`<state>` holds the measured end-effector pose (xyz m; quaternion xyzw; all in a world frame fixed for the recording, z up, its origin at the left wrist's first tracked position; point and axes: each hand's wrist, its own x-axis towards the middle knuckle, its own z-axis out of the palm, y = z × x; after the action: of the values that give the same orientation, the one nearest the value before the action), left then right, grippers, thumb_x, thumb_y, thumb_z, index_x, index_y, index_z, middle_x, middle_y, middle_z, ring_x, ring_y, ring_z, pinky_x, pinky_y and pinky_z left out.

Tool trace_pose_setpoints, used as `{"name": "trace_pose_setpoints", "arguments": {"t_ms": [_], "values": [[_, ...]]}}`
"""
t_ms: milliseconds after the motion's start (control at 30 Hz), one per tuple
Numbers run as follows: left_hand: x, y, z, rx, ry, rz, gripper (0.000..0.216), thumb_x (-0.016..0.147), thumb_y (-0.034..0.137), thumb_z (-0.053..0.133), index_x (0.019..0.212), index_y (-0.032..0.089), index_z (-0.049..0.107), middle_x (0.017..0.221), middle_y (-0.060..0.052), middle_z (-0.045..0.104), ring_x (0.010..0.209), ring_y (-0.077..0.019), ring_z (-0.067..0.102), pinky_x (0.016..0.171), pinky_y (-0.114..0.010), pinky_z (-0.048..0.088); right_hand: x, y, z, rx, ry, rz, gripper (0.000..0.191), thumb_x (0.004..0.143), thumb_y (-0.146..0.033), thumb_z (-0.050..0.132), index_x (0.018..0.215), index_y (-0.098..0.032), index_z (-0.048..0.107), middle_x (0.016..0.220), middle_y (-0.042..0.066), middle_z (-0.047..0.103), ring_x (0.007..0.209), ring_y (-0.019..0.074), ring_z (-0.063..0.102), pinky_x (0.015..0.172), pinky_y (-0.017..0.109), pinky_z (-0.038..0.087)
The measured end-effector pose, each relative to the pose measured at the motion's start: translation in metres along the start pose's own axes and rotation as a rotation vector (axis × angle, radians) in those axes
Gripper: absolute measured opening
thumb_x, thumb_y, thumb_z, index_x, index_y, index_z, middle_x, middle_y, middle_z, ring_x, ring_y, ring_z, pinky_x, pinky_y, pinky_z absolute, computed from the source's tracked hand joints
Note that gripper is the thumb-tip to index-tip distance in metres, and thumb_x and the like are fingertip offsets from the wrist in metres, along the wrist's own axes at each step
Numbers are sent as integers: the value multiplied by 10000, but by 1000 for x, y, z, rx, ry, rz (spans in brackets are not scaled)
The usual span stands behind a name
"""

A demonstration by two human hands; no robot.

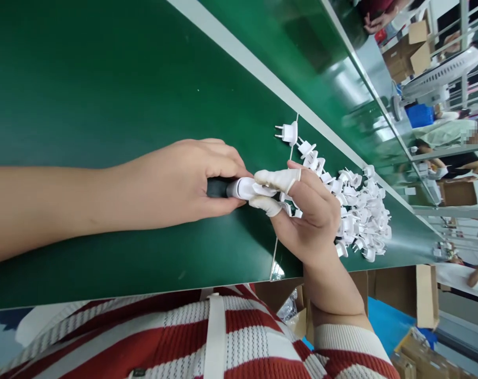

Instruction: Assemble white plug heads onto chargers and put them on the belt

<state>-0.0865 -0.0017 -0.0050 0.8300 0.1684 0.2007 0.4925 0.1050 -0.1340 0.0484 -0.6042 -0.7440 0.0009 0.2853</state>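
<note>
My left hand reaches in from the left and is closed around a dark-handled tool with a white tip. My right hand comes up from the bottom right, with white finger cots on thumb and forefinger. It pinches a small white plug part against the tool's tip. Both hands hover over the green belt. Just behind my right hand lies a heap of white two-pin plug parts.
One lone plug part lies apart on the belt above the heap. A pale strip runs along the belt. Cardboard boxes stand below the belt's edge at right. Other people and a white fan are at the far right.
</note>
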Motion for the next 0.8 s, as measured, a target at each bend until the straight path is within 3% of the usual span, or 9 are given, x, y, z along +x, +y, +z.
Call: {"name": "trace_pose_setpoints", "arguments": {"t_ms": [167, 367, 600, 800], "values": [[0, 1, 1, -26, -8, -41, 376, 912, 531, 545, 1022, 290, 811, 1075, 14, 757, 1090, -267, 702, 993, -395, 606, 2, -5, 2, 44, 9, 46, 135, 974, -381, 774, 1083, -302, 776, 906, 19, 761, 888, 231, 734, 1029, 503, 609], [1, -6, 3, -71, -18, -56, 320, 862, 538, 623, 1016, 344, 826, 1070, 23, 756, 1085, -292, 710, 1014, -430, 594, 4, -9, -2, 62, 137, 4, 190, 938, -247, 810, 1118, -285, 765, 956, 38, 770, 955, 261, 711, 883, 484, 605], [0, 1, 0, -51, -35, -58, 362, 908, 519, 555, 1036, 294, 809, 1063, 25, 759, 1081, -255, 696, 1010, -383, 587, 4, -9, 4, -63, 54, -24, 132, 966, -360, 782, 1086, -311, 764, 916, 37, 761, 971, 276, 713, 969, 516, 585], [1, 4, 0, 7, -23, -16, 416, 956, 510, 485, 1022, 243, 797, 1060, 12, 747, 1054, -234, 678, 1000, -364, 563, 7, -11, 0, -137, -41, 15, 65, 1016, -310, 687, 1042, -277, 736, 882, 19, 699, 925, 235, 690, 1123, 517, 489]]}}
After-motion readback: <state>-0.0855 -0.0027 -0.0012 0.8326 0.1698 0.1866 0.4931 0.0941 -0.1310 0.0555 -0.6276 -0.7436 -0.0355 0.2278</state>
